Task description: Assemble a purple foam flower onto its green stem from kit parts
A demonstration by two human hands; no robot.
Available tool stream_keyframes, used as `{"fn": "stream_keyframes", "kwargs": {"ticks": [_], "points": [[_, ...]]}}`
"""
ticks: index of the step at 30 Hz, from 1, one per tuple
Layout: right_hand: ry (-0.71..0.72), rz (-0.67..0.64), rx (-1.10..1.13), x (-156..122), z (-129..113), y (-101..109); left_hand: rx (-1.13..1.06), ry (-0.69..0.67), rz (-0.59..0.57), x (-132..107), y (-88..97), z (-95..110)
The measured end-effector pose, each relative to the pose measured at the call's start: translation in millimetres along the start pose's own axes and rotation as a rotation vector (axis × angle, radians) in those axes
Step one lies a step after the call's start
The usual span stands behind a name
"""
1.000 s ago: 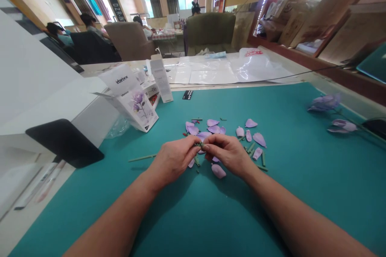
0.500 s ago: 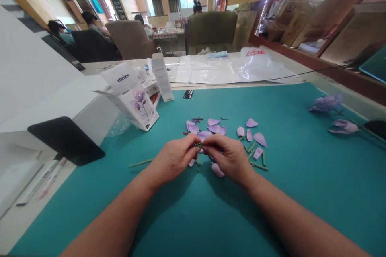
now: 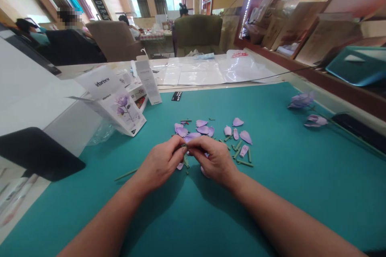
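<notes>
My left hand point(image 3: 161, 162) and my right hand point(image 3: 213, 158) meet at the fingertips above the middle of the mat. Both are closed in a pinch around a small green plastic piece point(image 3: 184, 145), mostly covered by the fingers. Loose purple petals point(image 3: 202, 129) lie just beyond the hands, and a few more petals point(image 3: 245, 137) lie to the right. Short green stem pieces point(image 3: 245, 163) are scattered beside my right hand. A longer green stem point(image 3: 126, 174) rests left of my left wrist. Under the fingers, another green piece point(image 3: 186, 161) shows on the mat.
A teal mat point(image 3: 271, 209) covers the table. An opened flower-kit box point(image 3: 128, 118) and a narrow white box point(image 3: 149, 82) stand at left, near a black tablet-like panel point(image 3: 40, 154). Purple flowers point(image 3: 315, 120) lie at right. Clear plastic sheets point(image 3: 199, 73) lie behind the mat. People sit beyond.
The view has turned slightly right, so everything appears further left. Both hands stay pinched together on the small green piece, with slight finger movement.
</notes>
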State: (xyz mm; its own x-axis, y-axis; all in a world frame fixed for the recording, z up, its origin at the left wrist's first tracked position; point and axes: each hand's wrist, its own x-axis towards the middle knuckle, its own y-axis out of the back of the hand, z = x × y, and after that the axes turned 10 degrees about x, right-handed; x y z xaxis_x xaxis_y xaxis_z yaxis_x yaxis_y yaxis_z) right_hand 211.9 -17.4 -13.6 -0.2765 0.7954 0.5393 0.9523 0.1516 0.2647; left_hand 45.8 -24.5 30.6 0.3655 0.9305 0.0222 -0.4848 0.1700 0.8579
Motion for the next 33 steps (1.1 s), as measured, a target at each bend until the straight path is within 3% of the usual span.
{"fn": "stream_keyframes", "kwargs": {"ticks": [10, 16, 22, 27, 33], "points": [[0.064, -0.05, -0.105, -1.0, -2.1, -0.9, -0.042, 0.073, -0.043, 2.4, 0.4, -1.9], [0.009, -0.077, -0.049, 2.7, -4.6, 5.3, -0.118, 0.066, -0.021, 4.1, 2.6, -7.7], [-0.192, 0.137, 0.114, 11.4, 9.3, 26.1, -0.661, 0.202, -0.046, 0.8, 19.3, -11.3], [-0.26, 0.08, 0.137, 8.7, 17.5, 23.9, -1.052, 0.301, -0.119, -3.0, 30.9, -16.9], [-0.296, 0.054, 0.112, 6.4, 21.1, 22.5, -1.183, 0.321, -0.15, 1.5, 27.4, -22.2]]}}
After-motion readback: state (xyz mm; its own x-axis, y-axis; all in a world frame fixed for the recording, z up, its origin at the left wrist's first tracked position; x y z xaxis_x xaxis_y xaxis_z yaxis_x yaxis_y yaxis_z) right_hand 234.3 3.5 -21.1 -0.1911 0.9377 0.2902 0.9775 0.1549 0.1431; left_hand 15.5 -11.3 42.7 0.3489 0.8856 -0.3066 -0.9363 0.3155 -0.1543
